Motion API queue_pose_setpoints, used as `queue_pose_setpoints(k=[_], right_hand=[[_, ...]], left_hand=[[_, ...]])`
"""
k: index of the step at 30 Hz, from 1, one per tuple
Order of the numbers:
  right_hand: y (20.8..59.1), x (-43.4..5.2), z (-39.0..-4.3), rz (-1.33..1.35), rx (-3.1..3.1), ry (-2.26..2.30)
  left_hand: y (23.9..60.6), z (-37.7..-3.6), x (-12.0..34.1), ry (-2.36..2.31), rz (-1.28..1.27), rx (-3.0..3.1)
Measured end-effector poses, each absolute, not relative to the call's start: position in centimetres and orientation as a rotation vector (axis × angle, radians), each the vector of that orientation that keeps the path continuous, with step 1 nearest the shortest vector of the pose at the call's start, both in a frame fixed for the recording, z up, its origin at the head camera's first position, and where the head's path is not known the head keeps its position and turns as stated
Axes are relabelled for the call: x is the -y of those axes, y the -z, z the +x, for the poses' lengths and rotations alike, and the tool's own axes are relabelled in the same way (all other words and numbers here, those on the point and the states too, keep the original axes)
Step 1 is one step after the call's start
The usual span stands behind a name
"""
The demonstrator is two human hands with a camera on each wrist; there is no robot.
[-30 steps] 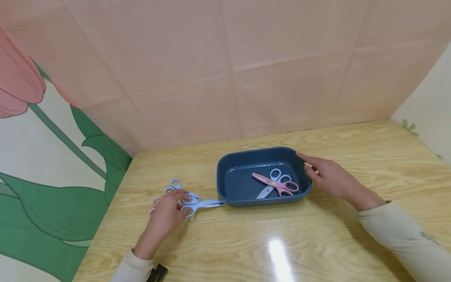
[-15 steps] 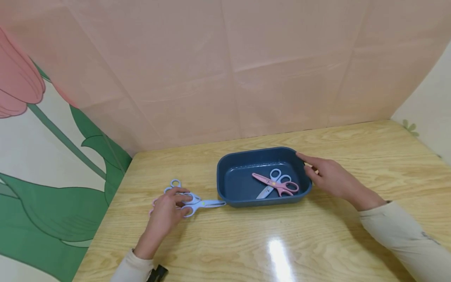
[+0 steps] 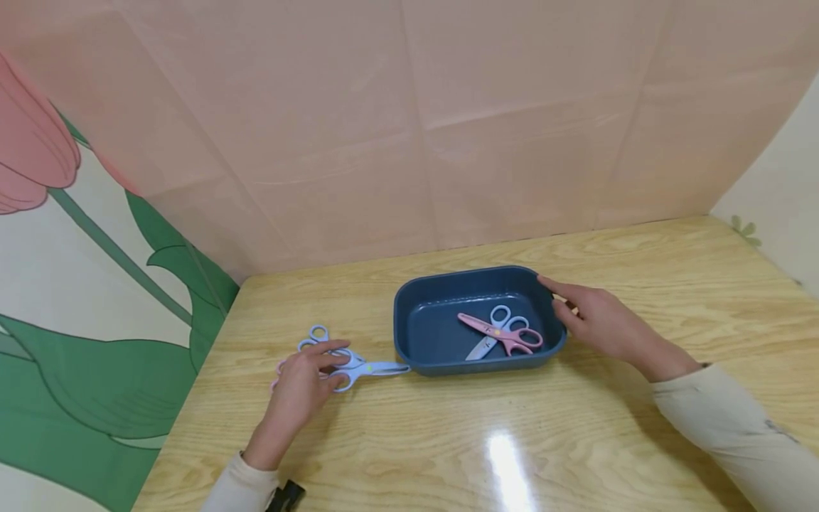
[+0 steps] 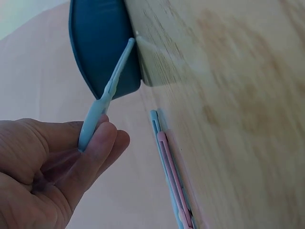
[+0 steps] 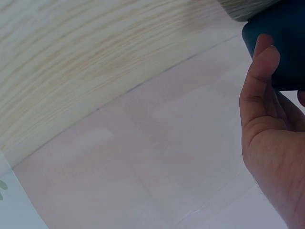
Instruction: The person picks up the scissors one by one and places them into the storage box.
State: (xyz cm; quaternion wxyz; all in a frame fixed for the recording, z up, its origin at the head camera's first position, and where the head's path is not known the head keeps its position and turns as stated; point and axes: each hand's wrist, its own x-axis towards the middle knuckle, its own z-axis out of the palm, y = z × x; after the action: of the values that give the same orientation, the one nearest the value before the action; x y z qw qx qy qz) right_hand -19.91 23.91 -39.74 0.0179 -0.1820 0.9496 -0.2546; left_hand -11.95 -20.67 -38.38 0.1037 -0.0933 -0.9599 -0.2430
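In the head view, my left hand [image 3: 302,384] pinches light-blue scissors [image 3: 360,370] by their handles. Their blades point right, and the tip reaches the near-left corner of a dark blue bin [image 3: 441,368]. The left wrist view shows these scissors [image 4: 112,86] tilted above the table between thumb and fingers. My right hand [image 3: 601,323] holds the bin's right end, fingers at the outer wall and rim. Inside the bin, pink scissors [image 3: 497,333] lie crossed over blue scissors [image 3: 484,348]. More blue scissors [image 3: 318,333] and pink scissors [image 4: 172,169] lie beneath the left hand, partly hidden.
The wood-grain table [image 3: 448,434] runs back to a pink sheet [image 3: 422,142] covering the wall. A tulip mural [image 3: 96,327] stands on the left. Near the left sleeve is a small black object [image 3: 288,494].
The fingers of my left hand shift slightly on the blue scissors' handles, which dip a little. The right hand and the bin stay in place.
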Motion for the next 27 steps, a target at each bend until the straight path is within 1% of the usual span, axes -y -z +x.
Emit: queue_pose_setpoints(k=[22,27], right_hand=[[39.70,-24.00,-19.99,-0.582,-2.939,0.790],[39.73,-24.00,-19.99,-0.586,-2.937,0.791]], left_hand=[[37.54,-12.07,21.09,0.906,-0.169,2.796],[37.56,-12.27,21.22,0.950,-0.110,2.776]])
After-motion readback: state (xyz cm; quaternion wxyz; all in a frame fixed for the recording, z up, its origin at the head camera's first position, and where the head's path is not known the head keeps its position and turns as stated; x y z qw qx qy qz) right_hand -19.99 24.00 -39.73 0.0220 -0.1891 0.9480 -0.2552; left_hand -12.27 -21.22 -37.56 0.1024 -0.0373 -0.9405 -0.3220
